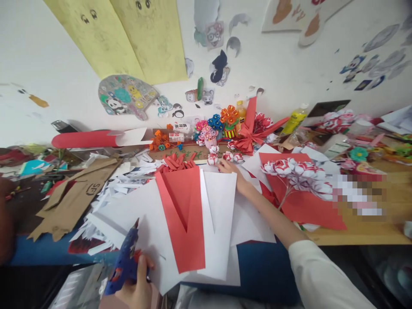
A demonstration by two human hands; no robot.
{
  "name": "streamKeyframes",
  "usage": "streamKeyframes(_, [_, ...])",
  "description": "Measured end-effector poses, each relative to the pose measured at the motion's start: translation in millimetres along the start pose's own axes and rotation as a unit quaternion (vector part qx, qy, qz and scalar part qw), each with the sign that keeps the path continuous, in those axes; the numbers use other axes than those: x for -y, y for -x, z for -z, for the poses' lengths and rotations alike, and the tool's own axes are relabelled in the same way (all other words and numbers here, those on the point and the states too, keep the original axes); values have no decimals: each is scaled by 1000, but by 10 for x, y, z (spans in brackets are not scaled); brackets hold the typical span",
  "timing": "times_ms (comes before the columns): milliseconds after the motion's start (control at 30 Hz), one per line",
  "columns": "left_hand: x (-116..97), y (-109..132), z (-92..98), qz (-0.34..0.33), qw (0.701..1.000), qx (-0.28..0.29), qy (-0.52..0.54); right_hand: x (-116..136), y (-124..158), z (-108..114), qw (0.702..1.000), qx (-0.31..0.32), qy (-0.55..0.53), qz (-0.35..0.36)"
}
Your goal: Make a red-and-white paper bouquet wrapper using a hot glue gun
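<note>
My left hand (138, 279) is closed round the handle of a blue hot glue gun (126, 253), its nozzle pointing up and away. My right hand (234, 174) reaches over the papers to the back, fingers stretched out and apart, beside small red-and-white paper flowers (212, 159); it seems to hold nothing. Between my hands lie a folded red paper piece (193, 249) and a folded white paper piece (222, 201), each with a V-shaped front. They overlap slightly on white sheets (138, 206). Behind them is a heap of red paper strips (177, 162).
White paper strips (112, 193) and torn brown cardboard (77, 193) lie to the left. At right, a bunch of red-and-white paper flowers (296, 171) rests on red paper (315, 214). Bottles, including a yellow one (294, 118), and colourful flowers (229, 116) stand along the wall.
</note>
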State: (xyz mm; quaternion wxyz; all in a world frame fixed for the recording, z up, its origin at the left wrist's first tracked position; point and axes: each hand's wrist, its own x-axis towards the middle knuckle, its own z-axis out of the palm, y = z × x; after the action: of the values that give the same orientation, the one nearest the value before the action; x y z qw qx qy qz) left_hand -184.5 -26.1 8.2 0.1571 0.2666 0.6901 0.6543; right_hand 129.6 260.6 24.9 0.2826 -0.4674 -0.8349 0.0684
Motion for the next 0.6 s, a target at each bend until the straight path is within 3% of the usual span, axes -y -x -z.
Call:
streamKeyframes(100, [-4,-4,-3,2,1000,-1,12,-149,-302,15,1000,-9,-3,-23])
streamKeyframes(200, [-27,-8,-12,9,1000,-5,21,-184,-249,15,998,-17,-31,-53])
streamKeyframes(400, [-143,38,-106,18,998,0,63,-125,357,155,979,-7,-164,-121])
streamKeyframes(600, [-149,222,-271,32,998,39,47,21,1060,413,933,-11,-306,-188])
